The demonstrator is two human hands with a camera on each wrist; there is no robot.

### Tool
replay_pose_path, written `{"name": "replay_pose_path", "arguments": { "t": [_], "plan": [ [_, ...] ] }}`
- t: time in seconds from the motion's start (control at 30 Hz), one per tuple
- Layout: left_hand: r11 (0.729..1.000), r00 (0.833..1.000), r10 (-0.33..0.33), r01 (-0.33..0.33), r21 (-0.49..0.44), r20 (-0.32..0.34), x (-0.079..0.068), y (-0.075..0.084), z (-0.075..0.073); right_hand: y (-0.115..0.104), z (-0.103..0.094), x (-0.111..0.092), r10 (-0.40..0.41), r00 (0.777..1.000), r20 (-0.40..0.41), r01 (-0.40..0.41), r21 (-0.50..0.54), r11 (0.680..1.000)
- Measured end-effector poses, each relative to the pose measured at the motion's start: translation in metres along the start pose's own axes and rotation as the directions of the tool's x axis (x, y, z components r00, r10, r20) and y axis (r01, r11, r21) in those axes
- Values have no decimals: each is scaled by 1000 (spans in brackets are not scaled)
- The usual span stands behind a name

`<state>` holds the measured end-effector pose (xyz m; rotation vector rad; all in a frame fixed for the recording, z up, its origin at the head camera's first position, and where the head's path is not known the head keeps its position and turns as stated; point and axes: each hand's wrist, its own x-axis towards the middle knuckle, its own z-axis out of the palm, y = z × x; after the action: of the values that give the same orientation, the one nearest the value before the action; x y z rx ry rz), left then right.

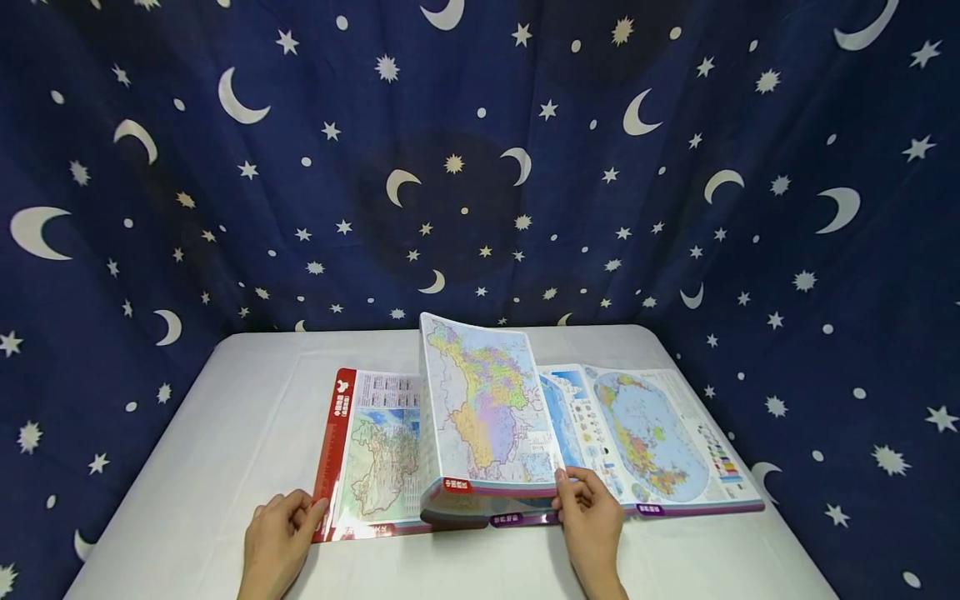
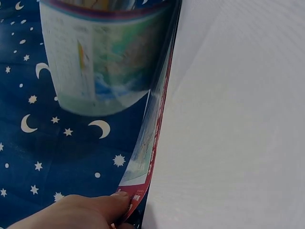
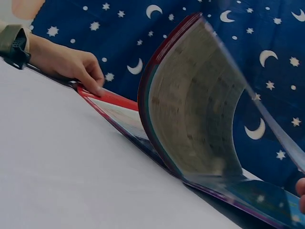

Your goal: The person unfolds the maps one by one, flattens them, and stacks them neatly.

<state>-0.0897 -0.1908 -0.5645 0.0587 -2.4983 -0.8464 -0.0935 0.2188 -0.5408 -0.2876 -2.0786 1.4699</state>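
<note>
A glossy fold-out map lies opened across the table, its red-edged left panel point(image 1: 384, 467) showing a relief map. My left hand point(image 1: 281, 533) pinches that panel's lower left corner between thumb and fingers; in the left wrist view the thumb lies on the red corner point(image 2: 136, 196). A middle panel point(image 1: 487, 400) with a coloured political map stands raised and bent. My right hand point(image 1: 590, 521) pinches this panel's lower right corner. In the right wrist view the raised panel's back point(image 3: 190, 105) curves upward, and only fingertips of my right hand point(image 3: 301, 194) show at the edge.
A world map panel point(image 1: 652, 437) with a purple lower edge lies flat at the right. The table point(image 1: 255, 400) has a white cover. Behind and on both sides hangs a dark blue curtain point(image 1: 480, 192) with moons and stars.
</note>
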Motion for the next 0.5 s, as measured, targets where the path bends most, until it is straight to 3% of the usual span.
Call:
{"name": "replay_pose_path", "arguments": {
  "t": [0.13,0.5],
  "plan": [
    [1000,1000,-7,7,1,7,0,0,0,16,-14,8,-47,998,-32,45,-54,998],
    [1000,1000,-14,14,15,10,0,-1,1,27,-47,25,-43,990,-134,26,-131,991]
  ]
}}
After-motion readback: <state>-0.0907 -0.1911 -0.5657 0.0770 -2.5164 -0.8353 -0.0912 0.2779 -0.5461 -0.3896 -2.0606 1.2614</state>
